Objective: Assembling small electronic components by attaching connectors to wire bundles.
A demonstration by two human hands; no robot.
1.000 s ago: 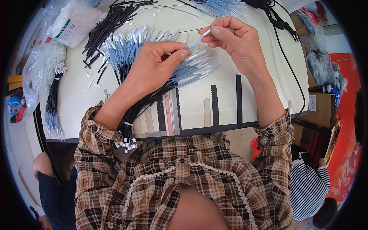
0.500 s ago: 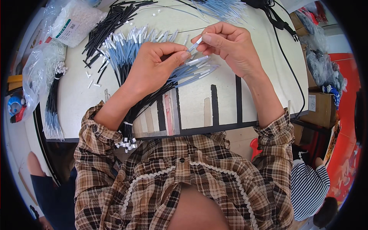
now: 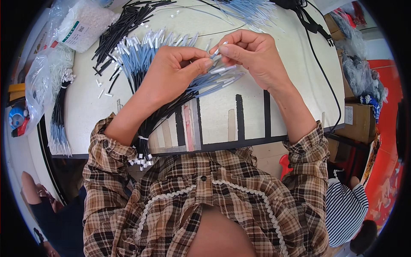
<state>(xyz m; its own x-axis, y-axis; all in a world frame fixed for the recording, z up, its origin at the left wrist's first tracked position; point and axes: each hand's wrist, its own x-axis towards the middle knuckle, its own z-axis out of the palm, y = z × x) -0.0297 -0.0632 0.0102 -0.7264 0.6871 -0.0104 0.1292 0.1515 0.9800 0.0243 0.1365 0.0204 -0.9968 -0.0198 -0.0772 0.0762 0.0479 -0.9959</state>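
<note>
Small assembly workshop: wire bundles (image 3: 141,55) heaped across a marked workbench (image 3: 295,73)

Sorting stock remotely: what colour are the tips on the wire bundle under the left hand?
White tips on the wire bundle, over light blue and black wire; clearest in the head view.

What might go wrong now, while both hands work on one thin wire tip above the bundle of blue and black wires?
1. The right hand pinches a small white tip only at the fingertips; it may slip and drop among the loose white pieces on the table.
2. The left hand rests on the bundle of blue and black wires; its white-capped ends overhang the table edge, so it might slide off.
</note>
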